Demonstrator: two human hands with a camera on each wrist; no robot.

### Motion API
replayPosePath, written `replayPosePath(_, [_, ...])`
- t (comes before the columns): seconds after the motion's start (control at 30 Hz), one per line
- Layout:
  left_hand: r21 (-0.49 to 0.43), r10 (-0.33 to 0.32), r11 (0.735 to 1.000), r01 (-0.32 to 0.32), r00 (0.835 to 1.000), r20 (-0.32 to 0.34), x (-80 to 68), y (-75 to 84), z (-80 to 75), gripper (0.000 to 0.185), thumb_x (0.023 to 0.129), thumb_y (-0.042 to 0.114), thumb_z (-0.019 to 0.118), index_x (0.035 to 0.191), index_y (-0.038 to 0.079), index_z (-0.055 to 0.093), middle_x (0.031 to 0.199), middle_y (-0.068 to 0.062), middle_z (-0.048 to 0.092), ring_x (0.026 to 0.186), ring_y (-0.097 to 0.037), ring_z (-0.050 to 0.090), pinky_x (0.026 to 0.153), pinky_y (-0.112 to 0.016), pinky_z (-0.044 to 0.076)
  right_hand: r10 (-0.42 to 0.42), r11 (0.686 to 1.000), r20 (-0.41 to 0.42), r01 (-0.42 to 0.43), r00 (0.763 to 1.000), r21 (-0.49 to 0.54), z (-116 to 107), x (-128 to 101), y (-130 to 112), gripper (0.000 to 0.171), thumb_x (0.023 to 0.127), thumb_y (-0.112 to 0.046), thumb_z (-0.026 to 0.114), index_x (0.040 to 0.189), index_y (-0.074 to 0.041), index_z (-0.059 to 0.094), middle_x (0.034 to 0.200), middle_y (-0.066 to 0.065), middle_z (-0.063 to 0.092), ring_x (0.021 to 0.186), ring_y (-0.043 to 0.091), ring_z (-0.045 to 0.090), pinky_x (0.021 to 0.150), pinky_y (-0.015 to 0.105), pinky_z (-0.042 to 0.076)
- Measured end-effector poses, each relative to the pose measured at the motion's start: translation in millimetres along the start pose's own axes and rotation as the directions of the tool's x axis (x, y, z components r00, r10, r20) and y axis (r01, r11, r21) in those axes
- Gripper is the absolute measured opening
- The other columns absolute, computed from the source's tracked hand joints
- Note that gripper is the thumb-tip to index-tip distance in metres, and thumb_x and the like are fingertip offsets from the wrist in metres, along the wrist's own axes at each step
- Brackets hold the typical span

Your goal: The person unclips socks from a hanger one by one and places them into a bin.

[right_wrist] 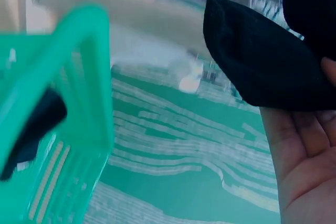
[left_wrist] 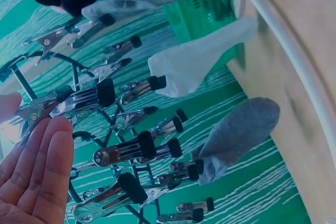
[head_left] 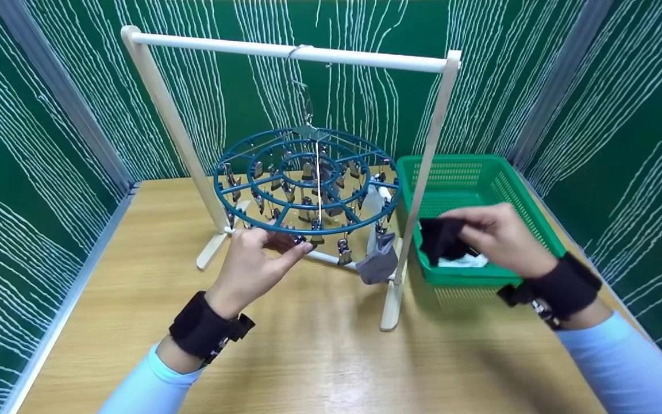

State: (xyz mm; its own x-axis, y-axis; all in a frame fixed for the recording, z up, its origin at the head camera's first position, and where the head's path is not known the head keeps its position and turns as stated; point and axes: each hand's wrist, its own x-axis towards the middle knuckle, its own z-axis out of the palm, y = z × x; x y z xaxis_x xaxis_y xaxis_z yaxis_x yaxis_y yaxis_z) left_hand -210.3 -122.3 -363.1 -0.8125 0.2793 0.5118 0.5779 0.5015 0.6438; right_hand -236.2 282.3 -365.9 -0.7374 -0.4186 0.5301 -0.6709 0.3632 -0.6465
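Pinching black sock point(head_left: 443, 238) in right hand point(head_left: 500, 236), above green basket point(head_left: 529, 221)

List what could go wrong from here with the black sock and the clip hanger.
1. The round hanger hangs from one hook on the rail; the left hand pinching a rim clip could tilt or swing it.
2. The right hand holds the black sock bunched over the green basket; it may slip back in.
3. The hanging grey sock could get knocked.
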Motion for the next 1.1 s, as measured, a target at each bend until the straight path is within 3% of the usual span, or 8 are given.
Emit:
replayPosePath(0.23, [-0.011,-0.012,1.000,0.012,1.000,0.004,0.1,0.6,1.4,0.016,0.094,0.019,0.088,0.099,0.004,0.084,0.089,-0.006,0.084,0.079,-0.019,0.078,0.078,-0.039,0.067,0.091,0.976,-0.033,-0.095,0.995,-0.194,-24,19,19,0.020,0.099,0.012,0.068,0.110,0.004,0.083,0.095,0.020,0.082,0.071,-0.004,0.067,0.065,0.009,0.055])
replayPosePath(0.37, [-0.011,-0.010,1.000,0.010,1.000,0.008,0.6,0.9,1.7,0.016,0.094,0.018,0.087,0.099,0.004,0.084,0.089,-0.006,0.084,0.079,-0.019,0.078,0.079,-0.039,0.067,0.128,0.936,-0.024,-0.129,0.992,-0.326,-31,31,35,0.020,0.099,0.010,0.068,0.112,0.005,0.081,0.096,0.023,0.081,0.069,0.005,0.065,0.061,0.010,0.050])
replayPosePath(0.43, [-0.013,-0.009,1.000,0.009,1.000,0.010,0.7,0.9,1.8,0.015,0.094,0.018,0.087,0.099,0.004,0.084,0.090,-0.006,0.084,0.079,-0.019,0.079,0.079,-0.037,0.067,0.150,0.907,-0.010,-0.141,0.989,-0.397,-33,37,44,0.019,0.100,0.009,0.068,0.114,0.006,0.081,0.100,0.025,0.081,0.074,0.017,0.071,0.066,0.018,0.056])
replayPosePath(0.53, [-0.019,-0.009,1.000,0.009,1.000,0.016,0.9,1.4,1.6,0.015,0.094,0.018,0.087,0.100,0.004,0.084,0.090,-0.006,0.084,0.080,-0.019,0.079,0.080,-0.036,0.067,0.205,0.866,0.028,-0.168,0.978,-0.471,-34,44,60,0.020,0.102,0.006,0.066,0.118,0.010,0.078,0.108,0.031,0.079,0.091,0.038,0.078,0.082,0.040,0.066])
replayPosePath(0.6, [-0.022,-0.010,1.000,0.011,1.000,0.019,1.3,1.5,1.5,0.015,0.095,0.018,0.087,0.100,0.004,0.085,0.091,-0.006,0.084,0.080,-0.019,0.079,0.081,-0.036,0.067,0.247,0.846,0.057,-0.187,0.967,-0.500,-33,48,70,0.021,0.102,0.006,0.065,0.118,0.012,0.077,0.110,0.033,0.078,0.097,0.045,0.077,0.088,0.057,0.064])
replayPosePath(0.67, [-0.021,-0.012,1.000,0.012,1.000,0.020,1.3,1.8,1.6,0.015,0.095,0.018,0.087,0.100,0.004,0.085,0.091,-0.005,0.084,0.081,-0.018,0.079,0.081,-0.036,0.067,0.284,0.830,0.084,-0.202,0.955,-0.520,-31,50,81,0.020,0.102,0.005,0.064,0.116,0.013,0.076,0.110,0.034,0.077,0.098,0.048,0.076,0.090,0.063,0.062])
replayPosePath(0.87, [-0.025,-0.017,1.000,0.017,1.000,0.027,1.8,3.3,1.4,0.015,0.095,0.018,0.087,0.101,0.005,0.084,0.092,-0.006,0.084,0.081,-0.018,0.079,0.082,-0.037,0.067,0.342,0.790,0.146,-0.199,0.928,-0.580,-24,53,112,0.017,0.100,0.007,0.061,0.102,0.009,0.078,0.097,0.028,0.078,0.087,0.043,0.075,0.083,0.061,0.062])
replayPosePath(1.1, [-0.023,0.011,1.000,-0.010,1.000,0.023,2.2,4.4,0.9,0.015,0.095,0.018,0.087,0.100,0.004,0.084,0.090,-0.006,0.084,0.080,-0.019,0.080,0.080,-0.035,0.067,0.386,0.723,0.217,-0.149,0.897,-0.674,-12,53,139,0.025,0.096,0.008,0.059,0.075,-0.001,0.070,0.072,0.019,0.071,0.065,0.033,0.067,0.064,0.047,0.054])
